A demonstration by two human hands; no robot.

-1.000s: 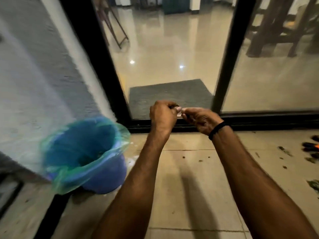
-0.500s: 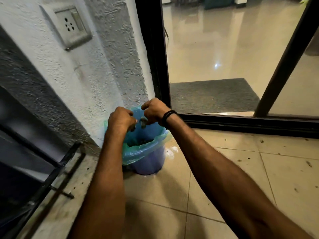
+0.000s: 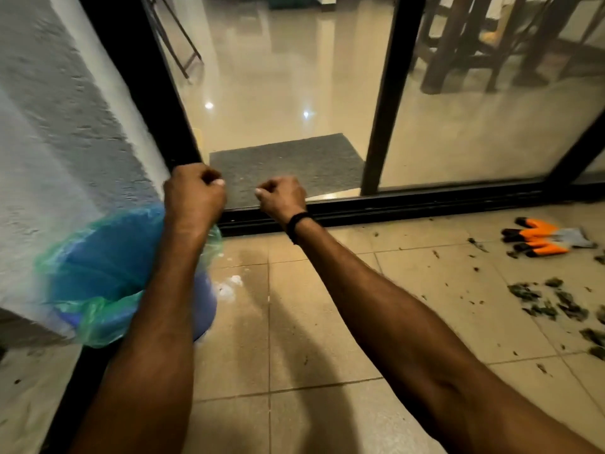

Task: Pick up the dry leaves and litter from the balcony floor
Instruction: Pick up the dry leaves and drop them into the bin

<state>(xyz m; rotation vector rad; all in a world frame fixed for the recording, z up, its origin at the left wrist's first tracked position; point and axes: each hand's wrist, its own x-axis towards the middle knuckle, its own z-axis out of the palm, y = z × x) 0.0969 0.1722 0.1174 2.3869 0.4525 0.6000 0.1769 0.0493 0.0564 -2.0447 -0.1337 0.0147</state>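
Note:
A blue bin point(image 3: 108, 273) lined with a green plastic bag stands on the balcony floor against the white wall at the left. My left hand point(image 3: 193, 194) is a closed fist just above the bin's far rim. My right hand point(image 3: 283, 194), with a black band on its wrist, is also a fist, a little to the right and clear of the bin. Nothing shows in either fist. Dry leaf bits point(image 3: 553, 303) lie scattered on the beige tiles at the right.
Orange and black gloves point(image 3: 537, 239) lie on the tiles at the far right near the black sliding-door track point(image 3: 425, 204). Past the glass are a grey doormat point(image 3: 288, 165) and wooden furniture legs point(image 3: 458, 44). A dark metal frame runs along the lower left.
The view swung back right from the bin. My hands, held together over the bin half a second ago, have lifted and moved apart, both now closed with nothing visible in them.

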